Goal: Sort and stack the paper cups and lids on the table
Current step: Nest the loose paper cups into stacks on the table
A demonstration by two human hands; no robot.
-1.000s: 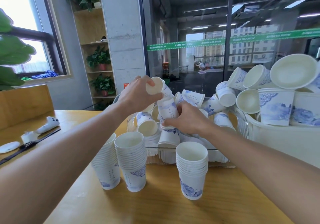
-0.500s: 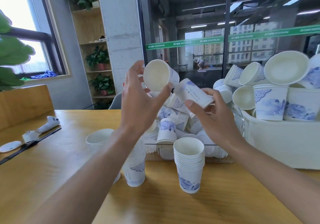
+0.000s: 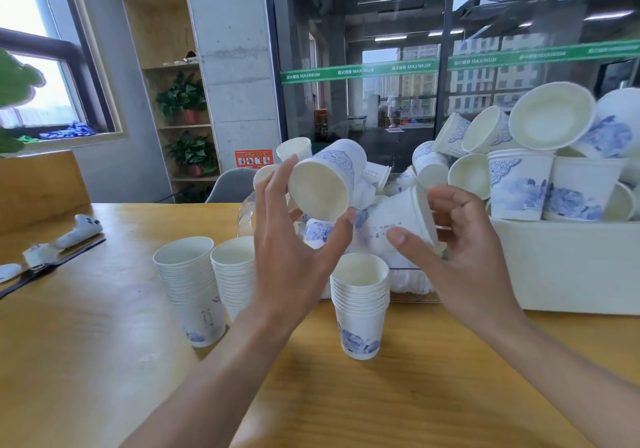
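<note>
My left hand [image 3: 291, 257] holds a white paper cup [image 3: 325, 184] with a blue print, tilted with its mouth towards me. My right hand [image 3: 460, 250] grips a second printed cup [image 3: 398, 220] lying on its side, its base pointing at the first cup. Both cups hang in the air above three upright cup stacks: one stack [image 3: 360, 305] below my hands, two stacks [image 3: 192, 285] [image 3: 232, 271] to the left. Behind my hands a clear bin [image 3: 246, 215] holds several loose cups.
A white bin [image 3: 568, 267] at the right is heaped with larger printed cups and bowls. At the left edge of the wooden table [image 3: 104, 361] lie a white controller [image 3: 78, 229] and a dark strap. A grey chair [image 3: 232, 184] and a glass wall stand behind.
Both hands lifted a cup each out of the clear bin. They have since come down a little and closer together, with the right cup's base near the left cup.
</note>
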